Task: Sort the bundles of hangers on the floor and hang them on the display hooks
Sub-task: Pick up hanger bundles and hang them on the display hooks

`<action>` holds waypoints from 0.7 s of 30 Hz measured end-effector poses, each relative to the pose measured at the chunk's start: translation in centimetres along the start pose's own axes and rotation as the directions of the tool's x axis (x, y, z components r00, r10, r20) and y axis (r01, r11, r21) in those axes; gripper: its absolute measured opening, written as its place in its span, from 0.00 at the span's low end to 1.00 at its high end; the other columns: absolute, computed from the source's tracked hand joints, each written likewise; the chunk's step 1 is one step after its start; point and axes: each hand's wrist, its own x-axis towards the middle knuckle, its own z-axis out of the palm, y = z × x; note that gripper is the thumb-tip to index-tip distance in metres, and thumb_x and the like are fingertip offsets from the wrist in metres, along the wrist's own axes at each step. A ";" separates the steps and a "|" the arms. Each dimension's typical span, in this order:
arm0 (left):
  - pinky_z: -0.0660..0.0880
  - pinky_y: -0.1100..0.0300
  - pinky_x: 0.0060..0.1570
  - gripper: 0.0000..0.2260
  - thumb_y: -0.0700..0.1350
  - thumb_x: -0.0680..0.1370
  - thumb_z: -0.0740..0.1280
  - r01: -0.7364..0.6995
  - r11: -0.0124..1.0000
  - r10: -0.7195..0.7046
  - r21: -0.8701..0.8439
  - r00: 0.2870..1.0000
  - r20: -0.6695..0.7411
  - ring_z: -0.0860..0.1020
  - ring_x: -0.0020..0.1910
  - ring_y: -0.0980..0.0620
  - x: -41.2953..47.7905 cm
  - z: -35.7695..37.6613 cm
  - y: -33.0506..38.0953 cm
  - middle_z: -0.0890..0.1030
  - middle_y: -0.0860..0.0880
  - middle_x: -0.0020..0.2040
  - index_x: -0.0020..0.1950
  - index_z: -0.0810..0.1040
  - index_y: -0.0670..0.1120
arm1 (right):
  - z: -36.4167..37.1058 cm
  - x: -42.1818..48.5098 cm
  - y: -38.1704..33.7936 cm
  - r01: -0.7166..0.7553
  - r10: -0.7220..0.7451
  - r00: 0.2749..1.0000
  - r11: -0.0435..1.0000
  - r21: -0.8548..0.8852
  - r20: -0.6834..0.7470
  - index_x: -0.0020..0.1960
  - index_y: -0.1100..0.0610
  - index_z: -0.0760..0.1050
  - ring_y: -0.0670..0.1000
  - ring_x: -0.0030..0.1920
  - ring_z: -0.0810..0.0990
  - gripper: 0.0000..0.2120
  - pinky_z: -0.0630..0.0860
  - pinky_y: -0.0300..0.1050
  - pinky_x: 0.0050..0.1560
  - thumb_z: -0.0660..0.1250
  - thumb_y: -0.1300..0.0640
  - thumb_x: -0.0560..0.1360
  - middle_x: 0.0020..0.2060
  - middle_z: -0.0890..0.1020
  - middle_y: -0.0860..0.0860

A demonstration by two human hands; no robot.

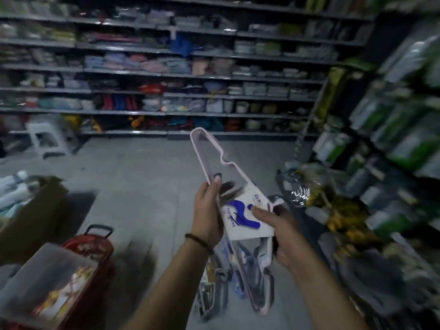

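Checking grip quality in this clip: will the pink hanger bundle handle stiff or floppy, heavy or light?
Probably stiff: the pink hanger bundle juts up past the left hand without sagging. Likely light: its frames look thin. The paper label pinched by the right hand might slip or tear.

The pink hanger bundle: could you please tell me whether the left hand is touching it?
Touching. The head view shows the left hand gripping the pink hanger bundle, its thumb curled over the frame.
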 end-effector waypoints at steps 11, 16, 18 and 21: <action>0.82 0.59 0.37 0.06 0.37 0.78 0.72 -0.119 0.936 0.007 0.331 0.948 0.319 0.85 0.36 0.53 -8.7 21.6 -10.7 0.85 0.52 0.37 0.51 0.76 0.41 | -19.3 -19.0 -12.5 -0.073 -0.498 0.820 0.399 -0.914 -0.283 0.41 0.53 0.78 0.43 0.31 0.77 0.22 0.71 0.43 0.33 0.63 0.35 0.79 0.30 0.79 0.47; 0.83 0.40 0.52 0.27 0.52 0.66 0.80 -0.132 0.904 -0.123 0.406 0.831 0.543 0.85 0.51 0.36 -16.5 32.5 -18.0 0.85 0.37 0.52 0.58 0.79 0.40 | -29.2 -23.1 -17.2 -0.019 -0.654 0.706 0.367 -0.930 -0.273 0.66 0.46 0.71 0.48 0.46 0.82 0.14 0.79 0.43 0.42 0.67 0.48 0.81 0.53 0.81 0.48; 0.83 0.38 0.51 0.23 0.47 0.69 0.81 -0.124 0.912 -0.148 0.390 0.788 0.597 0.85 0.51 0.35 -19.5 36.4 -20.7 0.85 0.37 0.52 0.57 0.78 0.40 | -33.6 -24.3 -17.2 -0.029 -0.658 0.679 0.421 -0.906 -0.327 0.68 0.46 0.72 0.52 0.45 0.84 0.15 0.83 0.49 0.41 0.66 0.51 0.82 0.53 0.82 0.51; 0.84 0.44 0.50 0.17 0.41 0.71 0.81 -0.145 0.914 -0.148 0.378 0.749 0.646 0.86 0.50 0.39 -23.6 41.8 -24.1 0.85 0.40 0.51 0.55 0.79 0.43 | -40.1 -27.5 -17.7 -0.055 -0.777 0.503 0.407 -0.912 -0.378 0.64 0.48 0.78 0.51 0.40 0.84 0.11 0.82 0.53 0.41 0.66 0.54 0.83 0.46 0.85 0.52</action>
